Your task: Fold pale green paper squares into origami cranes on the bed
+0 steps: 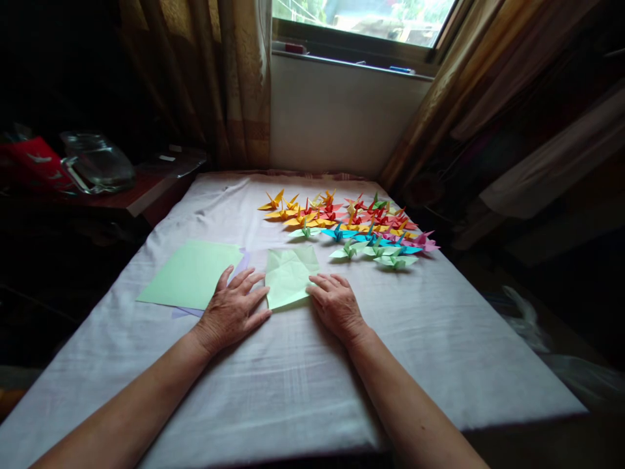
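A light green square of origami paper with crease lines lies in front of me on the cloth-covered table. My left hand rests flat with its fingers spread, the fingertips touching the left edge of the paper. At the right edge, my right hand has its fingers curled together, with the paper's edge at the thumb and fingertips. To the left lies a stack of green paper sheets, with a purple sheet showing from under it. My left hand's fingers partly cover the stack's right side.
Many folded paper cranes in yellow, red, blue, pink and green stand at the table's back right. A glass jug stands on a dark side table at left. The white tablecloth has a few wrinkles.
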Tool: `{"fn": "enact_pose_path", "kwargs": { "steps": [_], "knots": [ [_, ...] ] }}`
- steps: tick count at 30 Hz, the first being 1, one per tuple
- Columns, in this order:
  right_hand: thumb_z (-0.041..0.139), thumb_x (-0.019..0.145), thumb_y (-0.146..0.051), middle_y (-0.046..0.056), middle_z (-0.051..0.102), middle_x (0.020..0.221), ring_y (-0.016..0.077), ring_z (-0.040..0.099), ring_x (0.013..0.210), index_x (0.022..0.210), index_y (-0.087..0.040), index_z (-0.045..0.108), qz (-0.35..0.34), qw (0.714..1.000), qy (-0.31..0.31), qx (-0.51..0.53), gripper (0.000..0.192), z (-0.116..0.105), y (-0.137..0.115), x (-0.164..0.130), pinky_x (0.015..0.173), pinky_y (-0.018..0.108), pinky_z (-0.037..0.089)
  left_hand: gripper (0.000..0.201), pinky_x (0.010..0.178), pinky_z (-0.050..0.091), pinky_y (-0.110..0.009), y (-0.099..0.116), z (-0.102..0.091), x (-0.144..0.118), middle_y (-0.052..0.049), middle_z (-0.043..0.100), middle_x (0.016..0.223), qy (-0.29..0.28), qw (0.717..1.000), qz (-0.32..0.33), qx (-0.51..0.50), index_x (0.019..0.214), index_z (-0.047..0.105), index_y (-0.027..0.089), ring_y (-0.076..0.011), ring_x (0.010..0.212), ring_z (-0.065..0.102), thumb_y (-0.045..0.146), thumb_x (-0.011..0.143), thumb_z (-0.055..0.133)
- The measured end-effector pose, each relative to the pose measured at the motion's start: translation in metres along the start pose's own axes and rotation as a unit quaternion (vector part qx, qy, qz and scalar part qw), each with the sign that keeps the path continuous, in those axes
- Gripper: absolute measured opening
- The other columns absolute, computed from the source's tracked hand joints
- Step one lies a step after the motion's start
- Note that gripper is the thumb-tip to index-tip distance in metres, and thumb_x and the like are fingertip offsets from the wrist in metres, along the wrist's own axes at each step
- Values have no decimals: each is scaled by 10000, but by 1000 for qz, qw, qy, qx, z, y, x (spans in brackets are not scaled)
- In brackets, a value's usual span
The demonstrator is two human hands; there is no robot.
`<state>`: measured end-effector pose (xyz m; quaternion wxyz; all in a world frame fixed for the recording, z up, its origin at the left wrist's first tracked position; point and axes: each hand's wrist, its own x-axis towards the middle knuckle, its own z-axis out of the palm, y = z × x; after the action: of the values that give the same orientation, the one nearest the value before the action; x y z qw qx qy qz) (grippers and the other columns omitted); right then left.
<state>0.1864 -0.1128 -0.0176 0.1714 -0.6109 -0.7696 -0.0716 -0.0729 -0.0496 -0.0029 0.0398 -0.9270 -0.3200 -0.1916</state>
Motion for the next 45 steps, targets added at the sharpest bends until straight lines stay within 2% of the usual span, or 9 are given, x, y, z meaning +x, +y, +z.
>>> {"fn": "enact_pose_path", "kwargs": {
  "steps": [5,11,16,21,25,30,34,40,45],
  "knots": [
    [480,964,-179,46,765,1091,178,670,1042,974,-223,705,-38,998,4,44,230,-10,-10,-8,1062,357,341,347,1198,184,-592,2,-3,5,-93,588,1435,-25,998,53,-23,1178,689,241,-344,1399,450,361,861,614],
    [477,929,-160,52,771,1015,155,693,932,959,-221,687,-68,991,-12,113,220,-23,-11,-21,1011,335,393,276,1209,136,-588,-10,5,4,-10,744,1192,-42,996,68,-50,1067,723,303,-276,1308,558,213,898,526],
    [612,812,-188,22,773,990,181,701,912,991,-249,681,-21,970,-10,243,201,-29,9,-22,965,353,460,307,1186,181,-596,-20,8,-2,-13,732,1227,-97,988,57,-103,1117,721,302,-295,1266,590,329,985,444],
    [571,855,-263,3,733,769,155,674,698,843,-219,693,55,937,-36,343,130,-26,18,-12,679,253,499,335,1172,204,-608,-22,4,-2,-3,739,1210,-119,980,11,-160,1115,720,314,-286,1264,592,430,1002,428],
    [548,855,-242,2,736,753,158,679,692,834,-212,705,77,936,-24,343,161,-22,15,-6,684,263,506,330,1164,254,-584,-22,2,5,-25,766,1127,-122,973,-35,-192,1134,724,296,-278,1222,616,462,951,504],
    [629,788,-170,21,769,1083,208,701,1029,977,-250,713,-14,937,-74,342,222,-22,19,-14,1007,399,473,412,1173,158,-642,-25,3,9,8,686,1313,-186,964,28,-185,1212,693,385,-325,1389,456,245,832,613],
    [705,742,-140,66,686,1295,258,615,1209,1164,-270,698,-81,966,-59,238,441,-14,23,-22,1016,442,462,564,1177,52,-657,-27,7,4,19,654,1361,-170,972,68,-145,1264,655,400,-318,1424,408,112,788,562],
    [615,917,-212,43,721,1203,218,635,1118,1028,-290,742,-67,979,-2,193,187,-4,26,-27,949,397,469,312,1173,97,-634,-26,10,-2,13,715,1261,-126,976,50,-172,1160,707,376,-302,1354,493,273,959,491],
    [556,959,-258,54,742,1081,209,645,1028,918,-251,736,16,977,33,212,185,-4,19,-21,905,378,480,278,1161,213,-577,-22,10,3,-14,767,1082,-87,978,-34,-184,946,735,278,-268,1228,596,376,985,478]
  ]
}}
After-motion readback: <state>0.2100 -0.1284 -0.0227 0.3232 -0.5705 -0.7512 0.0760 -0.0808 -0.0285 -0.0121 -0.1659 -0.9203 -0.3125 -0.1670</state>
